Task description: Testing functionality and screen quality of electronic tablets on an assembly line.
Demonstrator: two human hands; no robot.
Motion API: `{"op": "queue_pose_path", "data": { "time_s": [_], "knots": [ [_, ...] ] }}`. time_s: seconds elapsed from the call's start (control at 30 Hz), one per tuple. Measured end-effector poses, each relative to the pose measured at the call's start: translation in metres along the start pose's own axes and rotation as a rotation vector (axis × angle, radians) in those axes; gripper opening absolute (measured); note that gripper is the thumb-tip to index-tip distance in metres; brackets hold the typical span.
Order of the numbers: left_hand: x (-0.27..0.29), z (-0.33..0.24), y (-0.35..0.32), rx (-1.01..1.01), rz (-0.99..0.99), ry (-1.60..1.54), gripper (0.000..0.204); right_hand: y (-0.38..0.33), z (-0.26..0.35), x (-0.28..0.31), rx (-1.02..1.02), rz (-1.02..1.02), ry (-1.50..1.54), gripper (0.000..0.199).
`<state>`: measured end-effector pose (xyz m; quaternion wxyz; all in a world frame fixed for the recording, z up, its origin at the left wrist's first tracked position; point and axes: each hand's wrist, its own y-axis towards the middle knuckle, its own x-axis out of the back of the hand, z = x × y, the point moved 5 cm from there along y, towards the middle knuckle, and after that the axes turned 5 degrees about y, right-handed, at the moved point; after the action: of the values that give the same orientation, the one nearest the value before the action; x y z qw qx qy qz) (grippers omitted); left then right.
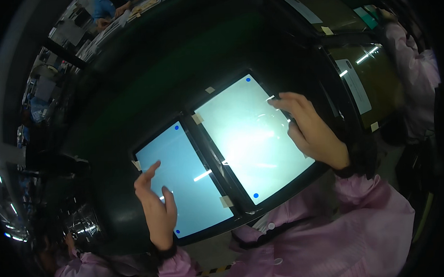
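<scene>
Two lit tablet-like screens in black frames lie side by side on a dark surface. The left screen [189, 189] glows pale blue and the right screen [237, 147] is a brighter whitish green. Small blue dots mark some of their corners, and bits of cream tape [226, 201] stick to the frames. At the left screen's outer edge is my left hand [156, 205], thumb and fingers apart over the glass. My right hand [317, 134] spans the right screen's outer edge, thumb and fingers spread, holding nothing. Whether the fingertips touch the glass I cannot tell.
To the right stand more dark brownish screens [373, 82] with pale panels, beside a person's pink sleeve [401, 41]. Another pink-clad person [89, 270] is at the lower left. At the upper left, someone in blue [108, 7] works over papers.
</scene>
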<state>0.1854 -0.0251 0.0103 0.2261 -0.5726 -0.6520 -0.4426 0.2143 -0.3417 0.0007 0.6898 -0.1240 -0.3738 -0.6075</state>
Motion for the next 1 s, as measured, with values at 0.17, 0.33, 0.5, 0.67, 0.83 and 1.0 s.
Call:
{"op": "queue_pose_path", "data": {
  "time_s": [0.17,0.33,0.5,0.67,0.83,1.0],
  "knots": [
    [-0.025,0.025,0.055,-0.176,0.170,0.144,0.044,0.054,0.000,-0.010,-0.067,-0.054,-0.102,0.039],
    [-0.044,0.019,0.075,-0.280,0.197,0.166,0.043,0.078,-0.023,-0.028,-0.040,-0.039,-0.159,0.029],
    [-0.050,0.016,0.080,-0.344,0.201,0.162,0.044,0.081,-0.025,-0.030,-0.029,-0.022,-0.214,0.029],
    [-0.050,0.015,0.075,-0.347,0.274,0.211,0.044,0.075,-0.018,-0.032,-0.015,-0.024,-0.265,0.029],
    [-0.038,0.014,0.056,-0.308,0.344,0.198,0.044,0.055,-0.003,-0.033,-0.035,0.051,-0.254,0.032],
    [-0.022,0.014,0.025,-0.299,0.365,0.214,0.044,0.021,0.017,-0.037,0.014,0.133,-0.230,0.035]
  ]
}}
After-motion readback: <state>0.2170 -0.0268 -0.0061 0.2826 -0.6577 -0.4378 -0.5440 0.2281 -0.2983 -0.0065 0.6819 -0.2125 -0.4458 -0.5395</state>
